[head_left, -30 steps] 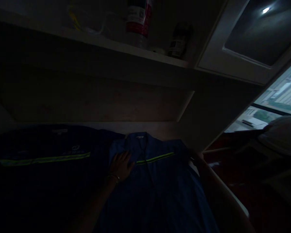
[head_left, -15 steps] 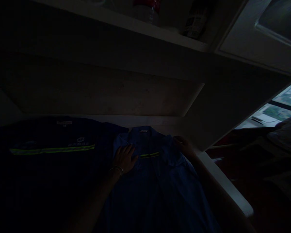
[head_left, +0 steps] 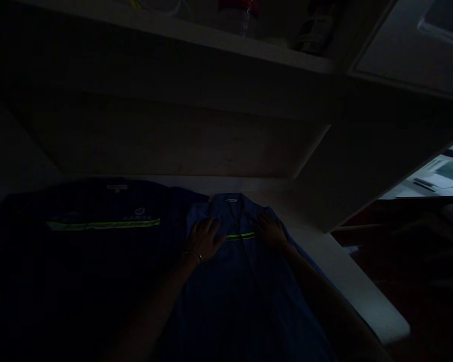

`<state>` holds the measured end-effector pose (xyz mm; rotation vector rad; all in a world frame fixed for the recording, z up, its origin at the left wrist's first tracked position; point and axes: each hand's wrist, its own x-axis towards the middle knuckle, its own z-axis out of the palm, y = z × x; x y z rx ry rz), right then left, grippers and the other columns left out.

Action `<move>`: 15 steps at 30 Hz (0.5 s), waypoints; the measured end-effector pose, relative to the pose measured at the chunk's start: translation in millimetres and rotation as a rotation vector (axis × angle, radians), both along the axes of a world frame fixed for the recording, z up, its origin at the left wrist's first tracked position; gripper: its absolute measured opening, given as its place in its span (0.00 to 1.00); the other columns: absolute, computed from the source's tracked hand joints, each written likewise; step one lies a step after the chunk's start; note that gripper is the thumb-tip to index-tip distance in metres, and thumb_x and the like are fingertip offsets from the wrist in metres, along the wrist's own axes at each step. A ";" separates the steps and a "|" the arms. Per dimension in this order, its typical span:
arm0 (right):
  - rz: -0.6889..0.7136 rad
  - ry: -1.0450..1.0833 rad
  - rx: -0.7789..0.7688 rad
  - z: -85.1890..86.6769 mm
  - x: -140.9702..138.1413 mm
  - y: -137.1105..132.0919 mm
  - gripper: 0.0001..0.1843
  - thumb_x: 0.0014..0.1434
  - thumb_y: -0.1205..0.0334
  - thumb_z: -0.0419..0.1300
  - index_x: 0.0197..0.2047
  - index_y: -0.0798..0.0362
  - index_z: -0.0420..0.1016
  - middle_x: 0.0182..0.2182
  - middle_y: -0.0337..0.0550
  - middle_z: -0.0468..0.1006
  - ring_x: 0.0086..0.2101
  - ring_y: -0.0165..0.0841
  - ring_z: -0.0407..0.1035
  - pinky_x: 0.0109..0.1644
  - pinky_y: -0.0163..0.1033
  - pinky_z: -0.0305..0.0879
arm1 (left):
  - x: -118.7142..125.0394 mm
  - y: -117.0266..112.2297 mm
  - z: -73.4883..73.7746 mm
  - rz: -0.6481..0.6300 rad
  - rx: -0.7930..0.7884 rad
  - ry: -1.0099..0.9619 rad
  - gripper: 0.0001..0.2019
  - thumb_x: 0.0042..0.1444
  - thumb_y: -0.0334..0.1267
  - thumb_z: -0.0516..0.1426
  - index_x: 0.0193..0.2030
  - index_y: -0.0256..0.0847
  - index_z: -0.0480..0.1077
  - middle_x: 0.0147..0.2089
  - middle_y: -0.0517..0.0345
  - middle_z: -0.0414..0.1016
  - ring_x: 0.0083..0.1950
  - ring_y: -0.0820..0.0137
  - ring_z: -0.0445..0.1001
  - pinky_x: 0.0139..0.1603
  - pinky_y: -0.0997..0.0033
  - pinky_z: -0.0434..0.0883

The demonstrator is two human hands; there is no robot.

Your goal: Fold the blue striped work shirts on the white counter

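Note:
A blue work shirt [head_left: 245,281] with a yellow-green reflective stripe lies front-up on a pale surface in very dim light. My left hand [head_left: 206,240], a bangle on its wrist, lies flat with fingers spread on the shirt's left chest. My right hand [head_left: 271,232] rests flat on the right chest, over the folded-in right side. The collar with its label [head_left: 231,200] points away from me, between both hands.
A darker navy shirt [head_left: 98,236] with a long reflective stripe lies spread to the left. The pale surface's edge [head_left: 362,296] runs along the right. A shelf [head_left: 211,37] with bottles hangs above. A window [head_left: 445,171] glows at far right.
My right hand came in from the shirt's right edge onto its chest, folding that side inward. The left hand stayed flat. The view tilted down and shifted.

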<state>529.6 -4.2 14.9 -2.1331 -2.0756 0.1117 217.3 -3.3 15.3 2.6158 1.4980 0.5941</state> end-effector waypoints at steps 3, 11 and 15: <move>-0.059 0.121 0.123 14.0 -7.4 -3.6 0.27 0.67 0.52 0.45 0.63 0.57 0.65 0.60 0.53 0.69 0.60 0.41 0.61 0.66 0.50 0.48 | 5.4 -3.4 12.4 0.005 -0.006 -0.031 0.24 0.66 0.52 0.44 0.62 0.45 0.66 0.67 0.48 0.63 0.64 0.58 0.64 0.67 0.46 0.54; -0.132 0.560 0.353 32.6 -4.4 -135.6 0.26 0.59 0.43 0.53 0.51 0.53 0.73 0.48 0.51 0.77 0.48 0.43 0.71 0.54 0.49 0.66 | -19.6 -129.7 73.9 0.000 -0.217 -0.569 0.14 0.63 0.44 0.49 0.48 0.42 0.71 0.52 0.51 0.73 0.56 0.65 0.70 0.60 0.61 0.66; -0.686 0.681 0.363 8.8 54.1 -251.0 0.31 0.54 0.37 0.54 0.52 0.52 0.73 0.46 0.53 0.78 0.45 0.50 0.72 0.47 0.53 0.70 | -68.2 -240.7 68.0 0.307 -0.892 -0.659 0.20 0.58 0.57 0.50 0.48 0.50 0.73 0.48 0.58 0.78 0.50 0.63 0.75 0.53 0.64 0.72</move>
